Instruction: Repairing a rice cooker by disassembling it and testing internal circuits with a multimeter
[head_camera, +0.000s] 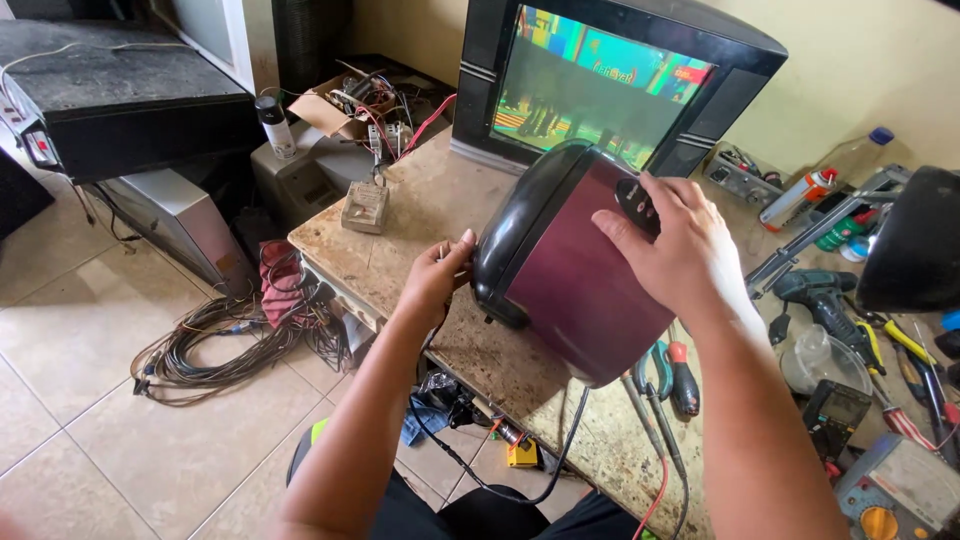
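Observation:
A maroon and black appliance (570, 290), like a rice cooker, is tipped on its side over the worn workbench (420, 230). My right hand (675, 245) rests on its upper side, fingers spread over the black control panel. My left hand (437, 272) grips the black rim at the appliance's left end. A black power cord (480, 470) hangs from the appliance down past the bench edge.
A switched-on tube television (600, 80) stands at the back of the bench. Screwdrivers, a drill (825, 295), a multimeter (895, 495) and bottles crowd the right side. A small box (366, 207) sits on the bench's left. Coiled cables (215, 345) lie on the tiled floor.

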